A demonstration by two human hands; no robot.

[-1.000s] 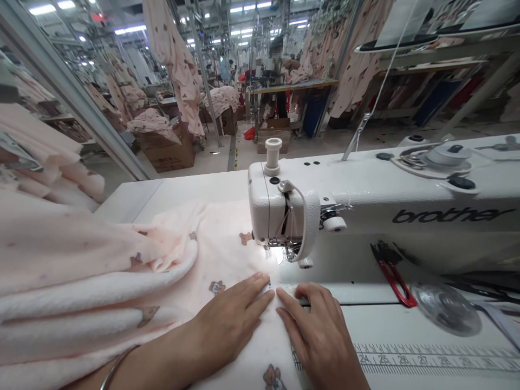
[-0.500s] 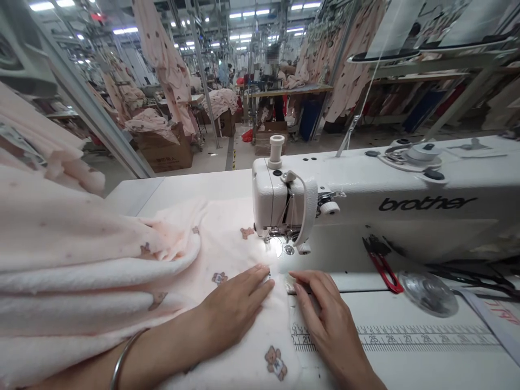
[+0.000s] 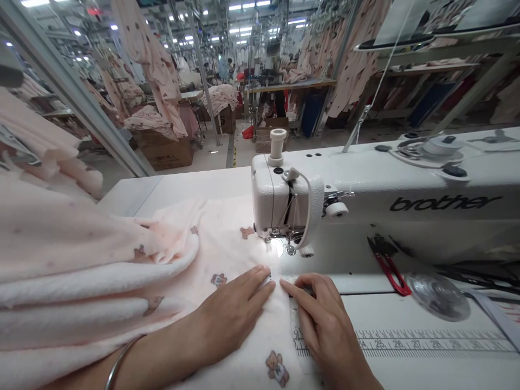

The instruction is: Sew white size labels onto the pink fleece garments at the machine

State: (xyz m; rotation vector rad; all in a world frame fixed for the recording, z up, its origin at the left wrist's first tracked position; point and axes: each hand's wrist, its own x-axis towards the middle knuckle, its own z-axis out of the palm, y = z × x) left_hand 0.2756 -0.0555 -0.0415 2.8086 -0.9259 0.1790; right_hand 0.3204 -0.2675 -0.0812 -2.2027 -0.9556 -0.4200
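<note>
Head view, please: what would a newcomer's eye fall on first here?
The white sewing machine fills the right half, its light glowing under the head. Just before that glow, the left hand and right hand press flat on pink bear-print fabric, which piles in thick folds at the left. Red snips lie right of the hands.

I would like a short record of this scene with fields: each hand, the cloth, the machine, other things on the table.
Left hand: left hand flat, palm down, on the pink cloth; bangle on wrist.
Right hand: right hand flat on the cloth's right edge.
Machine: white sewing machine, lit needle area just beyond the fingertips.
Table: printed ruler; red thread snips at right.
</note>
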